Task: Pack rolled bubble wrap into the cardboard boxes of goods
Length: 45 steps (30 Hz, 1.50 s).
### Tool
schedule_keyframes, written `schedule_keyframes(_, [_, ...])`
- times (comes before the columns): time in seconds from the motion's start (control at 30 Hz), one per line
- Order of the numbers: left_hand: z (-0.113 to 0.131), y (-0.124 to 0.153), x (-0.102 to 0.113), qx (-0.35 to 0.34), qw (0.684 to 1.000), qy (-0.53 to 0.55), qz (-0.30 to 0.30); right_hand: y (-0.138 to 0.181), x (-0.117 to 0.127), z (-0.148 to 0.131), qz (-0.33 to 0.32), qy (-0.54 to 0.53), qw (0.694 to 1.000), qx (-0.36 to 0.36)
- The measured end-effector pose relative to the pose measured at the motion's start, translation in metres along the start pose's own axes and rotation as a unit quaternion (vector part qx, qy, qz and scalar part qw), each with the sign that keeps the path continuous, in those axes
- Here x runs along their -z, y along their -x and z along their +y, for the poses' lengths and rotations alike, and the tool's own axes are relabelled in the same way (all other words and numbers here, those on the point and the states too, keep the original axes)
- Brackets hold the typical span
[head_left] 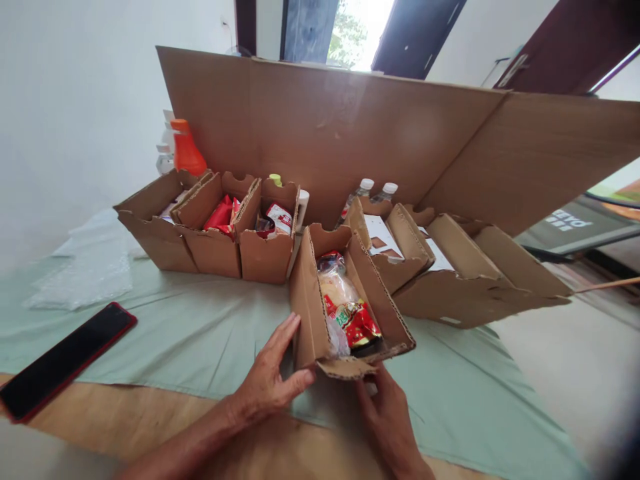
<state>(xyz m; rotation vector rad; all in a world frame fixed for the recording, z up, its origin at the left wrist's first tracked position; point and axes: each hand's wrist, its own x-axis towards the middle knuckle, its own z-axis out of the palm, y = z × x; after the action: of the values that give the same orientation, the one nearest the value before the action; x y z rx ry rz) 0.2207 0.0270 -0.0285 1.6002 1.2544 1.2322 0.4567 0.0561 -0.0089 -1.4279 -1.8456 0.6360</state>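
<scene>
A narrow open-topped cardboard box point(306, 300) juts toward me from the row. Lying in it are a red-and-green snack packet point(357, 323), a clear-wrapped pale item point(340, 288) and some crumpled clear plastic point(338, 337). My left hand point(273, 370) rests against the box's left side, fingers stretched out and thumb apart near the front corner. Beneath the front edge, my right hand point(383, 403) has its fingers curled at the box's underside, with the fingertips partly hidden.
Similar cardboard boxes point(215, 257) holding packets stand left; more boxes point(450, 300) stand right. Behind rises a large cardboard panel point(325, 120). An orange bottle point(187, 150) and clear bottles point(364, 189) stand behind the boxes. A phone point(67, 360) and clear plastic bags point(90, 267) lie left on green cloth point(190, 340).
</scene>
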Motion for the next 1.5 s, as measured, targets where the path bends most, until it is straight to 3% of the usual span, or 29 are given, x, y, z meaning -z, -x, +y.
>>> schedule_keyframes(0.17, [0.007,-0.030,0.015,0.115,0.992,-0.024,0.053,-0.042,-0.012,0.015,0.009,0.028,0.998,0.062])
schedule_keyframes(0.33, [0.000,-0.074,0.020,0.150,0.983,-0.017,0.105,-0.058,-0.034,0.037,0.037,0.027,0.996,0.077])
schedule_keyframes(0.47, [-0.012,-0.102,0.010,0.164,0.975,0.052,0.143,-0.049,-0.039,0.047,0.042,0.030,0.994,0.101])
schedule_keyframes(0.6, [-0.024,-0.112,-0.013,0.157,0.967,0.093,0.176,-0.045,-0.038,0.052,0.043,0.040,0.991,0.123])
schedule_keyframes(0.77, [-0.033,-0.097,-0.041,0.126,0.976,0.057,0.170,-0.045,-0.039,0.055,0.043,0.049,0.989,0.136])
schedule_keyframes(0.97, [-0.033,-0.078,-0.051,0.050,0.995,-0.068,0.046,-0.044,-0.037,0.053,0.033,0.056,0.987,0.145])
schedule_keyframes(1.17, [-0.018,-0.072,-0.060,-0.022,0.981,-0.182,-0.070,-0.047,-0.039,0.057,0.037,0.041,0.990,0.131])
schedule_keyframes(1.27, [-0.004,-0.054,-0.058,-0.073,0.958,-0.234,-0.146,-0.048,-0.039,0.059,0.042,0.040,0.991,0.119])
schedule_keyframes(1.37, [0.000,-0.021,-0.048,-0.160,0.907,-0.317,-0.225,-0.051,-0.036,0.057,0.035,0.042,0.992,0.113])
schedule_keyframes(1.43, [-0.009,0.004,-0.041,-0.234,0.877,-0.360,-0.215,-0.052,-0.032,0.053,0.031,0.036,0.993,0.109])
schedule_keyframes(1.5, [-0.025,0.028,-0.037,-0.314,0.851,-0.388,-0.163,-0.055,-0.028,0.043,0.028,0.027,0.994,0.106])
